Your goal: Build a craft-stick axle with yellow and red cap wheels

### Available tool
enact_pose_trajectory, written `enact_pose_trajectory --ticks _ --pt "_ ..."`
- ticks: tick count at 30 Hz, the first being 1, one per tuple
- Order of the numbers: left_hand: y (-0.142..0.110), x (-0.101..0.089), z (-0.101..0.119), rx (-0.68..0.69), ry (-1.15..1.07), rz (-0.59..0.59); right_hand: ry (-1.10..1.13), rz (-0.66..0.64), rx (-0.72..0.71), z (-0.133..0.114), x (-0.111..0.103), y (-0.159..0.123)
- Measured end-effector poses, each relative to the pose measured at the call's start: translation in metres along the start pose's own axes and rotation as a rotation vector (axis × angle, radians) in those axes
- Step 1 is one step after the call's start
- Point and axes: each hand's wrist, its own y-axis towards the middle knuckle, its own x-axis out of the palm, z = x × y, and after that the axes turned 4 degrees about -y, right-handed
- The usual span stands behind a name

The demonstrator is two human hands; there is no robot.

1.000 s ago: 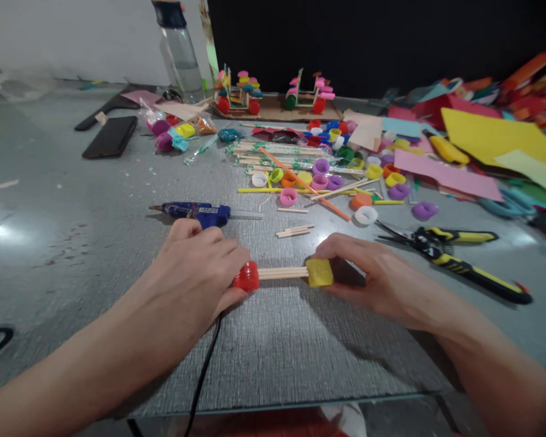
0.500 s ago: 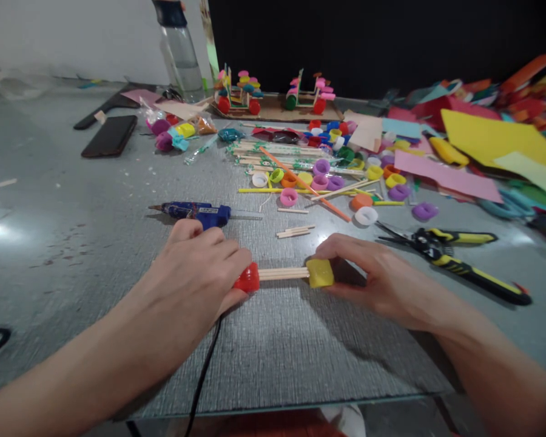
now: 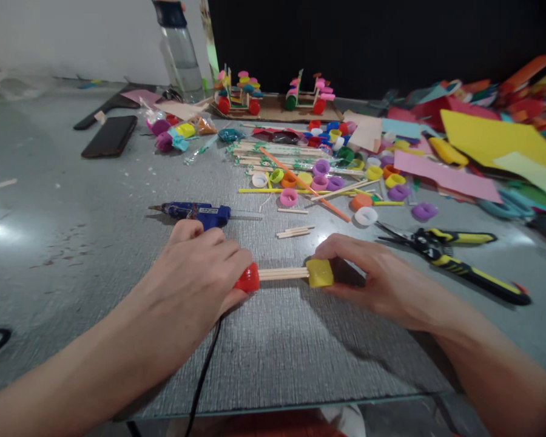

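A short bundle of wooden sticks (image 3: 283,274) lies across the grey table (image 3: 277,352) with a red bottle cap (image 3: 248,279) on its left end and a yellow bottle cap (image 3: 320,273) on its right end. My left hand (image 3: 195,273) is closed around the red cap, fingers pressed on it. My right hand (image 3: 368,273) pinches the yellow cap from the right. Both hands rest on the table near its front edge.
A blue glue gun (image 3: 195,212) lies just behind my left hand, its black cord running to the front edge. Yellow-handled pliers (image 3: 455,252) lie to the right. Loose caps, sticks and coloured paper (image 3: 491,139) crowd the back right. A phone (image 3: 110,136), a bottle (image 3: 178,51) and two cap-and-stick models (image 3: 273,94) stand farther back.
My left fingers have slid slightly further over the red cap. Otherwise both hands and the stick piece stay where they were.
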Motion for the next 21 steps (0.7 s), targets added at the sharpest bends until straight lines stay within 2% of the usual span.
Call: enact_pose_trajectory --ticks 5,21 --pt "0.0012 -0.0044 0.0017 -0.035 -0.022 -0.074 0.021 0.003 -0.016 0.0017 0.0004 -0.0006" --pt "0.0 -0.0013 0.0007 -0.045 -0.059 -0.027 0.007 0.006 -0.021 0.004 0.0022 -0.0003"
